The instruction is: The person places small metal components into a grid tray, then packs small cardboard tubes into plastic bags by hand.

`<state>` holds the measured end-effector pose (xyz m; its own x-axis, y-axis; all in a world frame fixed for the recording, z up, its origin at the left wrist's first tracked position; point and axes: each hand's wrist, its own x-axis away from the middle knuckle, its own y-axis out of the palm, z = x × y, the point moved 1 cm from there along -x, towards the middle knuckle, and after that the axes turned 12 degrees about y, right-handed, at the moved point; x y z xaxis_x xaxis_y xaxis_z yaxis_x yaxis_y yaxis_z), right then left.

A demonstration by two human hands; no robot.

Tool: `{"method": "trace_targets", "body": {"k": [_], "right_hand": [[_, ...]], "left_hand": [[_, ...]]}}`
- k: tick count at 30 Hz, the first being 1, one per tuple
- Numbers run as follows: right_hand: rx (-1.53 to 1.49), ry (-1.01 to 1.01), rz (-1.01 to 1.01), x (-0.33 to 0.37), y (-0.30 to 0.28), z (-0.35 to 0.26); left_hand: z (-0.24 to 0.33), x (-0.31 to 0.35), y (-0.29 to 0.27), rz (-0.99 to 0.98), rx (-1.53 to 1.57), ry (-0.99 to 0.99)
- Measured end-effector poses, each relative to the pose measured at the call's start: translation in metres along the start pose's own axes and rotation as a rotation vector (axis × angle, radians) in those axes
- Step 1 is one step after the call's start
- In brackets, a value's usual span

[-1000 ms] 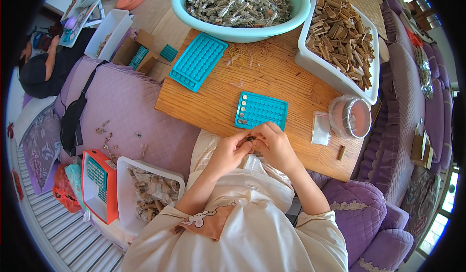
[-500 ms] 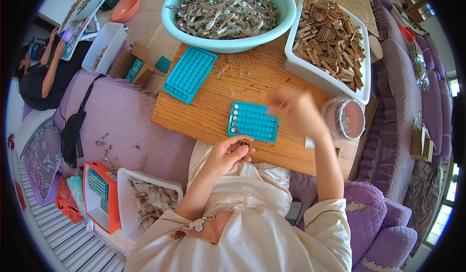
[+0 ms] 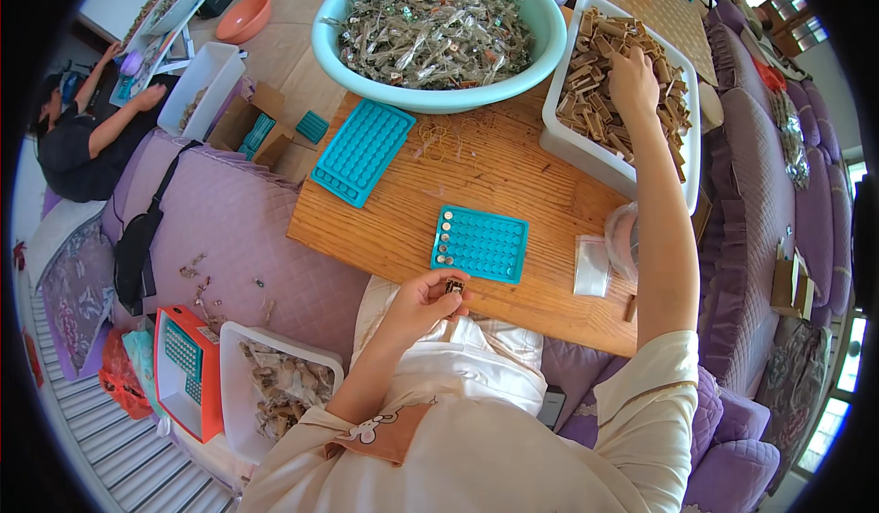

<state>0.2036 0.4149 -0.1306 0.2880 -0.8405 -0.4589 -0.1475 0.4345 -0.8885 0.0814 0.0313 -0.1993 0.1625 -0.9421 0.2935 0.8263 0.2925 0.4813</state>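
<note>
Reaching forward, right hand (image 3: 632, 78) lies on the brown pieces heaped in the white bin (image 3: 586, 151) at the far right of the wooden board (image 3: 513, 183). Fingers are curled down into the heap; whether they have closed on a piece cannot be told from this view. Left hand (image 3: 423, 301) sits close to the body at the board's near edge, thumb and fingers pinched around a small dark part (image 3: 453, 286).

Small teal tray (image 3: 480, 243) lies just beyond the left hand. Only its left column of pockets looks filled; the rest are bare.

Judgement: pick-up step, fetching a fresh brown piece while the left hand keeps its part ready. Next move calls for a clean single-piece pinch out of a loose, tangled heap.

Orientation: the tray's long axis runs left to right, slightly skewed on the board. The held part is too small to read its direction.

A bigger teal tray (image 3: 363, 151) and a pale green bowl (image 3: 330, 51) of clear-wrapped bits lie farther off.
</note>
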Motion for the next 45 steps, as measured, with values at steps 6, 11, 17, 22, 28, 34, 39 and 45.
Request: {"method": "trace_targets", "body": {"k": [6,11,17,22,28,34,39,45], "right_hand": [[0.107,-0.132,-0.001,-0.002,0.007,0.005],[0.158,-0.213,-0.028,0.0,0.003,0.013],[0.138,-0.174,-0.09,0.016,-0.005,0.013],[-0.136,-0.127,-0.175,0.02,0.006,0.035],[-0.344,-0.065,-0.268,0.027,-0.003,0.033],[-0.328,0.205,-0.04,0.038,-0.035,0.038],[-0.493,0.192,-0.009,0.083,-0.09,0.014],[-1.178,0.341,-0.244,0.186,-0.115,-0.052]], "left_hand": [[0.0,-0.003,0.003,0.009,0.0,-0.032],[0.001,-0.003,0.004,-0.01,-0.006,-0.03],[-0.001,0.0,0.0,-0.012,0.0,0.002],[0.001,0.001,0.002,0.063,0.202,0.05],[0.007,0.004,0.002,0.134,0.151,0.133],[0.013,0.005,0.003,0.187,0.153,0.246],[0.033,0.004,0.004,0.18,0.218,0.387],[0.049,-0.003,0.017,0.186,0.255,0.556]]}}
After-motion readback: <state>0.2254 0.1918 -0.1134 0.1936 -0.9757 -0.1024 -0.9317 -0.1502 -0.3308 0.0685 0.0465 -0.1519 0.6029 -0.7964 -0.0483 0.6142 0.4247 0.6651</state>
